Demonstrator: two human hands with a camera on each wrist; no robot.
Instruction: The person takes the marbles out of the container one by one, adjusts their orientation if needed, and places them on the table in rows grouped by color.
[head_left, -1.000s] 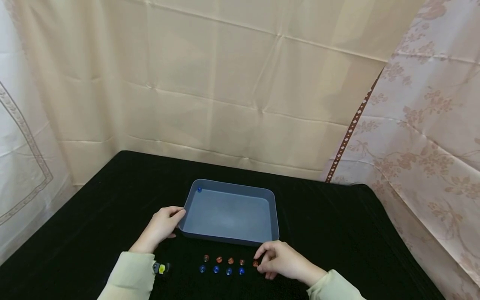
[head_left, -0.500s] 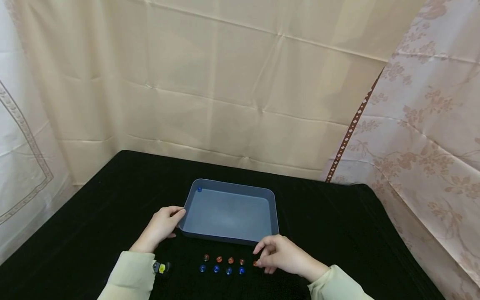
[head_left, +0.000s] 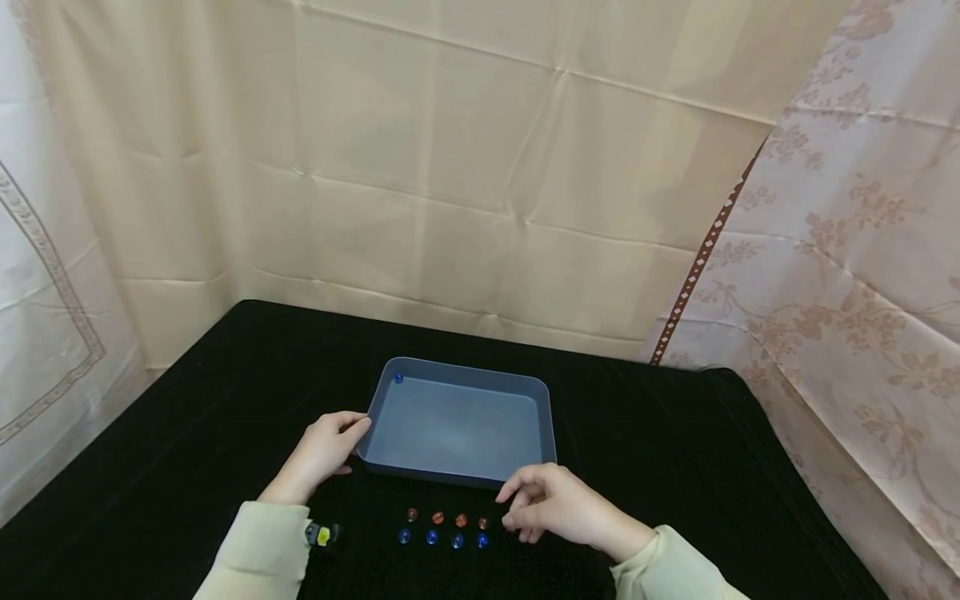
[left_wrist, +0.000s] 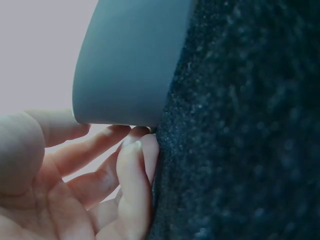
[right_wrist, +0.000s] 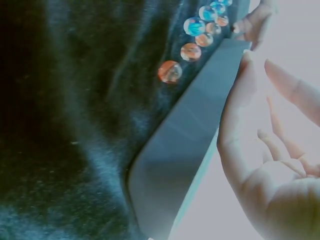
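My left hand (head_left: 324, 454) rests at the left end of the blue-grey tray (head_left: 551, 417), its fingertips touching the rim and outer wall, also seen on the tray in the left wrist view. My right hand (head_left: 558, 510) hovers just off the tray's near right corner. In the right wrist view its thumb and forefinger are apart with nothing between them. Beside it lie a row of orange marbles (head_left: 461, 521) and a nearer row of blue marbles (head_left: 457, 542). The end orange marble (right_wrist: 170, 72) shows in the right wrist view but is hidden behind the fingers in the head view.
One blue marble (head_left: 399, 378) lies inside the tray at its far left corner. Black cloth (head_left: 637, 450) covers the table. Beige curtain (head_left: 450, 167) hangs behind, with patterned cloth (head_left: 862, 250) at the right. A dark wrist strap (head_left: 322, 535) is on the left sleeve.
My right hand has shifted slightly to the left and away from me, covering the end orange marble in the head view. The left hand and tray have stayed put.
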